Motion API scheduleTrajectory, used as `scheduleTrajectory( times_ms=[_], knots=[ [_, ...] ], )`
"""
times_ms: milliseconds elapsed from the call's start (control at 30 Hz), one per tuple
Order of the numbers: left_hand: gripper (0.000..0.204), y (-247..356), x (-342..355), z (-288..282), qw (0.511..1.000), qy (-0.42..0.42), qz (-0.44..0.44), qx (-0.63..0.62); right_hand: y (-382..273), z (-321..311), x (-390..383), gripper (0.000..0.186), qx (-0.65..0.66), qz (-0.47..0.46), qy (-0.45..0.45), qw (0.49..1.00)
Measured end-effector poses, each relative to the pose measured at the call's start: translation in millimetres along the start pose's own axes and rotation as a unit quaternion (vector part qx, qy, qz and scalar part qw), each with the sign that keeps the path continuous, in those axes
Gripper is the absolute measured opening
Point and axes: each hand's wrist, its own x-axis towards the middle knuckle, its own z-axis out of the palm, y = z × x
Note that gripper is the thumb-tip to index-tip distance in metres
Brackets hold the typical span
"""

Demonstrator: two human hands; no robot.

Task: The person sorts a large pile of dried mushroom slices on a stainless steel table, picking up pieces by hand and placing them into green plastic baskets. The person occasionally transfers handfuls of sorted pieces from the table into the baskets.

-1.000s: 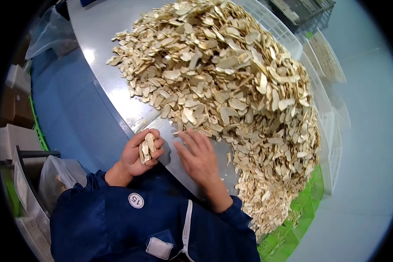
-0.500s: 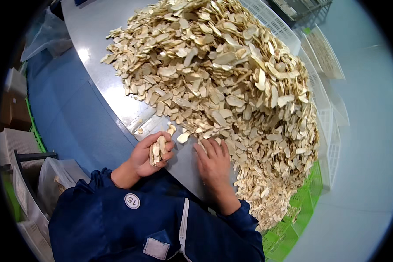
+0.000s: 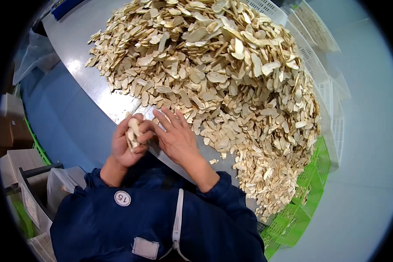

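My left hand (image 3: pixel 127 142) is closed around a small bunch of pale dried slices (image 3: pixel 133 134), held upright just off the table's near edge. Right beside it, my right hand (image 3: pixel 177 140) is palm down with its fingers stretched out and apart. Its thumb side meets the fingers of my left hand, and I cannot tell whether a slice lies between them. Beyond both hands rises a large heap of cream-coloured dried slices (image 3: pixel 214 78), flat and oblong with tan edges.
The heap lies on a metal table (image 3: pixel 76 65) with a curved-looking edge. Green plastic baskets (image 3: pixel 292 222) stand along the right side, white perforated baskets (image 3: pixel 325 94) farther up. Small broken pieces (image 3: pixel 266 187) lie at the heap's lower right. Boxes (image 3: pixel 17 133) stand at left.
My right hand has left the heap's near edge and moved left and up to my left hand. The left hand keeps its slices and has shifted slightly left. The view has shifted a little.
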Motion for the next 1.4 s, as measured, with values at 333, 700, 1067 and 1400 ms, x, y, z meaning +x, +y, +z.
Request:
scheduleTrajectory(
  times_ms=[333, 700, 1067, 1400],
  knots=[
    [0.035, -34.4, 30.6, -25.4, 0.992, 0.012, -0.125, -0.023, 32.3, -39.6, -103.2, 0.034, -0.033, 0.126, 0.029, 0.991],
    [0.037, -67.8, 63.1, -31.4, 0.978, -0.033, -0.206, -0.021, 50.6, -72.1, -126.1, 0.024, -0.128, 0.278, 0.119, 0.945],
    [0.038, -70.4, 62.6, -34.1, 0.979, -0.032, -0.201, 0.004, 58.7, -63.6, -145.4, 0.018, -0.134, 0.351, 0.085, 0.923],
    [0.036, -68.5, 62.0, -37.6, 0.978, -0.039, -0.205, 0.003, 60.6, -66.7, -128.4, 0.017, -0.105, 0.304, 0.113, 0.94]
  ],
)
